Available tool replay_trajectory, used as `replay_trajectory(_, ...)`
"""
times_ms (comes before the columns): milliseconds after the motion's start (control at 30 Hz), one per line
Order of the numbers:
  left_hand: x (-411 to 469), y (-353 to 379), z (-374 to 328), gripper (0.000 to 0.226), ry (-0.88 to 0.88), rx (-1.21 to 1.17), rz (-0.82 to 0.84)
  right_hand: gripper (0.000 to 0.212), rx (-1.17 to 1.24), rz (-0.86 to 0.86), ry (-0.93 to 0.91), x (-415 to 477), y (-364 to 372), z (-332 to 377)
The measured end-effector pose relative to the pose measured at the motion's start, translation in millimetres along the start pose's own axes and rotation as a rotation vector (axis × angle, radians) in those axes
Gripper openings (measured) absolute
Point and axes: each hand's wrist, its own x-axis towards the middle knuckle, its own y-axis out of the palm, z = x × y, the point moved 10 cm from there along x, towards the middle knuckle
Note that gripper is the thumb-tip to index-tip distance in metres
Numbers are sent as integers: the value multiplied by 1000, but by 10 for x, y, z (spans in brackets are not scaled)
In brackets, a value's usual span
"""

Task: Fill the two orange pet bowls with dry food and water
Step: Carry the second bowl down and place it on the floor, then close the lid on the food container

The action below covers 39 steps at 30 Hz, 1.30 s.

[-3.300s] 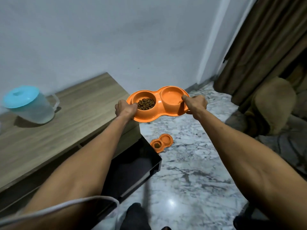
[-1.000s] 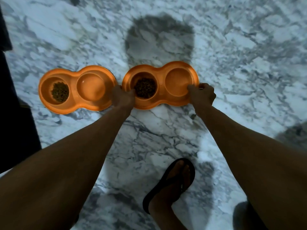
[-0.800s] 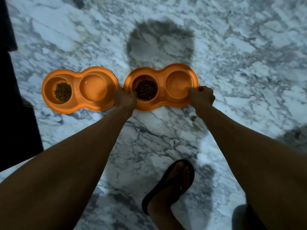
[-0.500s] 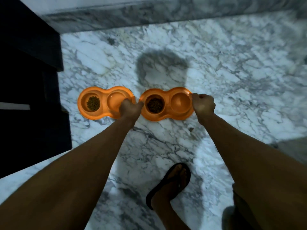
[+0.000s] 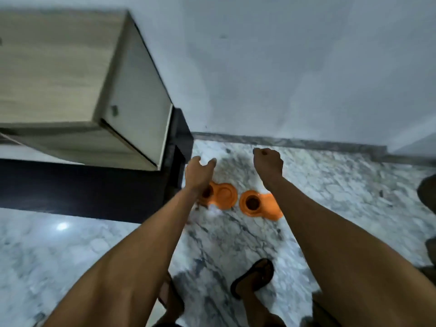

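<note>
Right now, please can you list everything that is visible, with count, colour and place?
double pet bowls: 2, orange, side by side on the floor near the wall; each shows one dark-filled cup
floor: 1, white and grey marble, lower half of view
wall: 1, pale grey, behind the bowls
skirting: 1, grey, along the foot of the wall
cabinet: 1, light wood, upper left
cabinet base: 1, black, under the wood cabinet
sandals: 2, dark, on the person's feet at the bottom
left hand: 1, open, above the left bowl, holding nothing
right hand: 1, loosely closed, empty, above the right bowl
</note>
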Motion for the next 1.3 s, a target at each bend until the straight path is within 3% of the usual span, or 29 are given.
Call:
replay_trajectory(200,-180,-1724,-273,40,117,-169,-125,28,5,10,-212,-1031,585,1288)
replay_trajectory(500,-82,-4040,189,57,137,-323,-250,25,-45,68,-386,-2354,2137,2495)
replay_trajectory(967,298,-6274,1150,55,88,-420,-444,19,-74,251,-487,-3321,4327,3549)
replay_trajectory(1300,1419,-7656,1300,52,118,-317,-458,16,-13,302,-454,-3315,5970,4334)
